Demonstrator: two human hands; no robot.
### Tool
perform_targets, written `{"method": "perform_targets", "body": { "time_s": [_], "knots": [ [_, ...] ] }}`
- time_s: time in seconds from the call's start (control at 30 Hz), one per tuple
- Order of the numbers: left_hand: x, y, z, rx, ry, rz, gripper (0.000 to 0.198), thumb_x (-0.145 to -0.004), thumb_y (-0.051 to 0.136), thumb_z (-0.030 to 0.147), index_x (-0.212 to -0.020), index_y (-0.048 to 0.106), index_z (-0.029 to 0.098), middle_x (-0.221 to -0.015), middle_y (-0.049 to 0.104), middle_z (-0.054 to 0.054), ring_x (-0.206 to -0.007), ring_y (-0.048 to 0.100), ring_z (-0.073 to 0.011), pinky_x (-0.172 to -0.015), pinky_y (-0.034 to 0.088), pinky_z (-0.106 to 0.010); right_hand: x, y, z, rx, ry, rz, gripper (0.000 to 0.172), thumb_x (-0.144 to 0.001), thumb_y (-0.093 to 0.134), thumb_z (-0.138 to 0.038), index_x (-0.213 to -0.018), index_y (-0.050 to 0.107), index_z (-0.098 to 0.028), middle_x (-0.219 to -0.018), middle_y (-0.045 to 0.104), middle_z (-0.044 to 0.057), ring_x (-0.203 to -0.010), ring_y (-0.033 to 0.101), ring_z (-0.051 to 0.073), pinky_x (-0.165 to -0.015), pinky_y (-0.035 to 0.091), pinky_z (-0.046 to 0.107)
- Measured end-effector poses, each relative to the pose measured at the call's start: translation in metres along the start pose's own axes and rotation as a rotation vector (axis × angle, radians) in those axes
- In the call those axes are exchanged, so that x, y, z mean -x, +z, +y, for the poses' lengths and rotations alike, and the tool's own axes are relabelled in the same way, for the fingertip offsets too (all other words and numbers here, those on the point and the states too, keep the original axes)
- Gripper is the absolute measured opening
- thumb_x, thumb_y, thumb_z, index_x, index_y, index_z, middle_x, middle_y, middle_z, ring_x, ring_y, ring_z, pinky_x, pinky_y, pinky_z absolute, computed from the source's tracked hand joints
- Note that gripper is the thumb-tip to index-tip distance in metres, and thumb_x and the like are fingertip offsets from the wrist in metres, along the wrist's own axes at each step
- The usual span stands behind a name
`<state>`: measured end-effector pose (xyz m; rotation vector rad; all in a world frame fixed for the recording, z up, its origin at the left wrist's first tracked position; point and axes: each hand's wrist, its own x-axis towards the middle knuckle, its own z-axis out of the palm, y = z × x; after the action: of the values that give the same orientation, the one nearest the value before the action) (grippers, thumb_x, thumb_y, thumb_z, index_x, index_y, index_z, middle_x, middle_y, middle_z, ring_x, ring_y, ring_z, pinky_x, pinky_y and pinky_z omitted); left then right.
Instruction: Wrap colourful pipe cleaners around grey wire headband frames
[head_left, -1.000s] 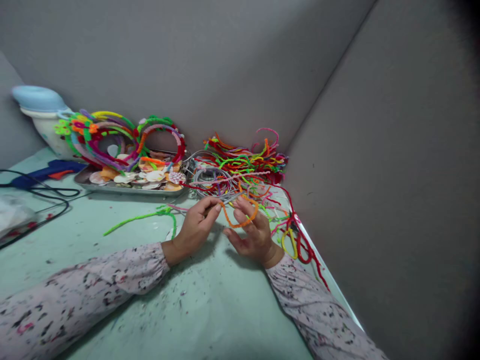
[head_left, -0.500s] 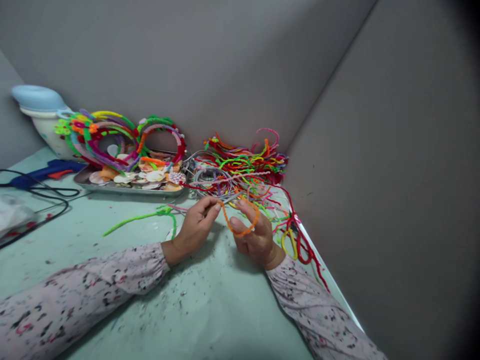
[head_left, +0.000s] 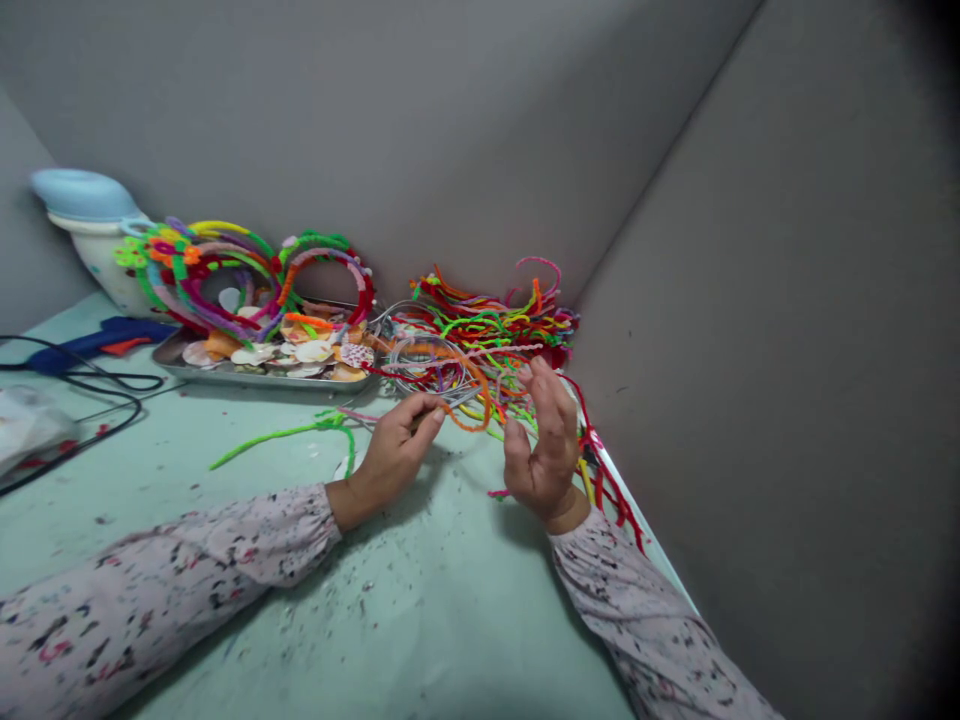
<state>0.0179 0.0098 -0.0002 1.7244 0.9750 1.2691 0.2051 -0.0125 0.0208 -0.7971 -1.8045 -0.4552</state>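
A thin, fuzzy orange stem (head_left: 487, 398) is held near the centre of the frame, one end pinched between the thumb and forefinger of the left hand (head_left: 394, 447); whether anything else is enclosed in that grip cannot be told. No single straight axis is shown by the stem: from the pinch it is bowed rightward, then turned upward and back to the left across a coil of grey wire (head_left: 397, 368). The left hand is therefore the nearer, in contact, while the right hand (head_left: 546, 440) is placed just to the right of the bend, apart from it, fingers raised and loosely spread, with nothing seen in its grasp. Beyond the hands, a pile of coloured stems (head_left: 484, 320) is heaped behind the coil. To the left, shells (head_left: 311, 352) are held in a metal tray (head_left: 255, 379) on the pale green bench (head_left: 420, 600).
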Motion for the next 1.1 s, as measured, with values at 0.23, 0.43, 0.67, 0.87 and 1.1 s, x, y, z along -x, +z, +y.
{"method": "perform_targets", "body": {
  "time_s": [0.23,0.43,0.67,0.87,1.1],
  "knots": [
    [0.0,-0.002,0.001,-0.084,0.072,-0.032,0.017,-0.092,0.049,0.029,-0.093,0.062,0.017,-0.086,0.059,-0.002,-0.081,0.054,-0.0147,-0.075,0.041,-0.027,0.012,0.011,0.014,-0.003,0.123,-0.067,0.053,-0.087,0.047,-0.012,-0.138,0.044,-0.025,-0.127,0.057,0.011,-0.12,0.054,0.025,-0.099,0.048,0.05],
    [0.0,-0.003,-0.001,-0.129,0.113,-0.046,0.018,-0.093,0.048,0.028,-0.092,0.062,0.017,-0.088,0.059,-0.003,-0.084,0.055,-0.0156,-0.078,0.042,-0.028,0.001,0.0,-0.011,-0.008,-0.045,-0.03,0.027,-0.083,0.058,-0.018,-0.11,0.059,-0.021,-0.101,0.065,0.008,-0.096,0.062,0.022,-0.083,0.052,0.04],
    [-0.001,-0.003,0.0,-0.103,0.082,0.006,0.018,-0.092,0.047,0.03,-0.092,0.06,0.018,-0.09,0.061,-0.003,-0.085,0.056,-0.0163,-0.079,0.043,-0.028,0.02,0.021,-0.021,-0.065,-0.071,-0.581,0.02,-0.09,0.052,-0.026,-0.074,0.061,-0.02,-0.067,0.062,0.002,-0.064,0.058,0.014,-0.063,0.045,0.027],
    [0.0,-0.003,0.001,-0.108,0.07,-0.038,0.02,-0.093,0.045,0.03,-0.089,0.06,0.017,-0.084,0.058,-0.002,-0.08,0.054,-0.0157,-0.074,0.043,-0.027,0.03,0.029,0.006,-0.148,0.276,-0.344,0.012,-0.088,0.055,-0.024,-0.093,0.064,-0.02,-0.085,0.07,0.005,-0.081,0.065,0.018,-0.074,0.052,0.03],
    [0.001,-0.001,0.001,-0.12,0.104,-0.092,0.017,-0.092,0.047,0.026,-0.09,0.06,0.017,-0.087,0.06,-0.003,-0.082,0.056,-0.0155,-0.076,0.043,-0.028,0.022,0.027,-0.006,-0.208,0.267,-0.261,0.006,-0.088,0.058,-0.023,-0.091,0.062,-0.021,-0.083,0.068,0.004,-0.081,0.063,0.017,-0.074,0.053,0.031]
  ]
}}
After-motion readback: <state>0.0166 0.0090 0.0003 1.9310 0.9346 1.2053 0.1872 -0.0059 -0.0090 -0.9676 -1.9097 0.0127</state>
